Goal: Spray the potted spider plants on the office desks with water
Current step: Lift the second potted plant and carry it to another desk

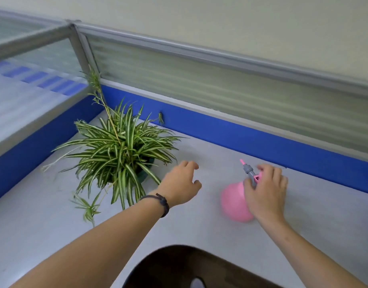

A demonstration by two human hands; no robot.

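Desk corner with plant and sprayer. Our right hand point(266, 190) was wrapped around the neck of the pink spray bottle point(235, 201), fingers closed beside its grey head, whose pink nozzle tip pointed up and to the left. The bottle's round body was blurred; we could not tell whether it touched the grey desk point(210, 150). Our left hand point(182, 183), holding nothing, was spread with fingers loosely curled, just beside the nearest leaves of the potted spider plant point(118, 150). A dark cord bracelet point(163, 203) circled the left wrist. The plant stood in the desk's far left corner, against the blue and frosted partition point(241, 134), well apart from the bottle.
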